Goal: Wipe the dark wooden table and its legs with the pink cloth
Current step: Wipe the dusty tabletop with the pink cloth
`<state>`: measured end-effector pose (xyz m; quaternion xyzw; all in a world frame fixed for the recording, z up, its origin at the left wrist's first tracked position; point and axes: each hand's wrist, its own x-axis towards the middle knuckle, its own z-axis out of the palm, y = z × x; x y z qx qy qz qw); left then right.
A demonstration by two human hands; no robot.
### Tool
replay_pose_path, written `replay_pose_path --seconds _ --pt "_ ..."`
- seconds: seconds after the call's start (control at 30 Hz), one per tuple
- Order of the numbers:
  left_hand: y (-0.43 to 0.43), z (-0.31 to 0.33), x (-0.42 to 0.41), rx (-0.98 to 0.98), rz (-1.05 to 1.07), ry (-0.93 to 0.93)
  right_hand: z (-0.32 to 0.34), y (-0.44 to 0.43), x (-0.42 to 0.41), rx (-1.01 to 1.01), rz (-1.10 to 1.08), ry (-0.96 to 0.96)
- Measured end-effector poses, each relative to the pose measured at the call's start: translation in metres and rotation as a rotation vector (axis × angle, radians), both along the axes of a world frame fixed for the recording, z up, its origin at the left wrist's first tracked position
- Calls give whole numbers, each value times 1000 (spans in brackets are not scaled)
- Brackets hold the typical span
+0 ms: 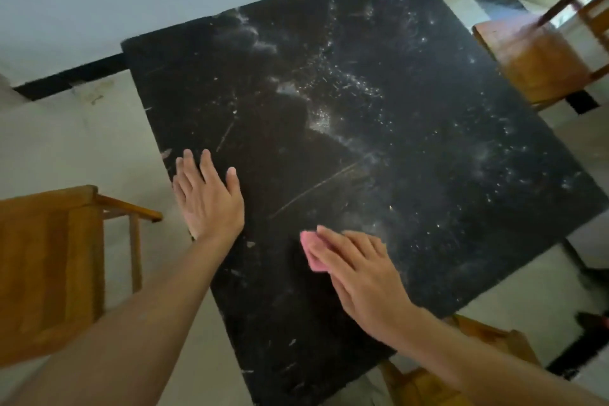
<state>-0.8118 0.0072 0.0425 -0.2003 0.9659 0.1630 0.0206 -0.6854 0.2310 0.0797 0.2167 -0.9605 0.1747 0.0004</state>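
Right hand (362,277) — fingers (333,249) together — flat on pink cloth (312,259); left hand (211,201), fingers (207,168) spread, on table (379,82)

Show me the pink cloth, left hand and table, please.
pink cloth (308,241), head view, exposed corner
left hand (211,204), head view, back of hand
dark wooden table (412,148), head view, bare dusty top

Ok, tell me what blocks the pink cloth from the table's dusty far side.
Nothing visible does. The right hand presses the pink cloth flat on the table; ahead lies only bare top with white dust. The left hand rests flat, off to the side.
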Motion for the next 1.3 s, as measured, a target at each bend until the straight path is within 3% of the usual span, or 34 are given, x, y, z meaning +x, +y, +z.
replay_pose_path --seconds 0.13,0.23,0.3,0.4,0.47,0.57,0.67,0.77,0.83,0.97,1.1,1.2,1.3 --pt "38 11 66 89 -108 0 -19 11 92 82 177 -86" --pt "49 5 91 41 -163 -47 -30 27 99 51 228 -92" --pt "51 0 92 -33 -190 -74 -33 38 55 -9 78 -103" --pt "55 -2 93 -74 -208 -102 -12 60 -40 -82 -391 -95" --pt "55 -1 96 -87 -206 -105 9 69 -61 -94 -498 14" --pt "55 1 94 -96 -205 -100 21 60 7 -133 -299 133" --pt "57 4 96 -94 -202 -100 2 43 119 -69 -22 -40" --pt "58 4 96 -93 -194 -75 -28 62 140 -92 126 -83" --pt "59 1 93 -99 -203 -54 -35 84 98 -163 -2 -45" --pt "57 -2 97 -107 -196 -55 -6 126 12 23 -400 16" --pt "57 0 97 -91 -205 -42 11 151 46 -76 -806 16" --pt "59 2 99 -96 -200 -54 2 134 88 -127 -1153 -221" --pt "60 2 98 -95 -198 -55 -13 65 68 -119 -1074 -144"
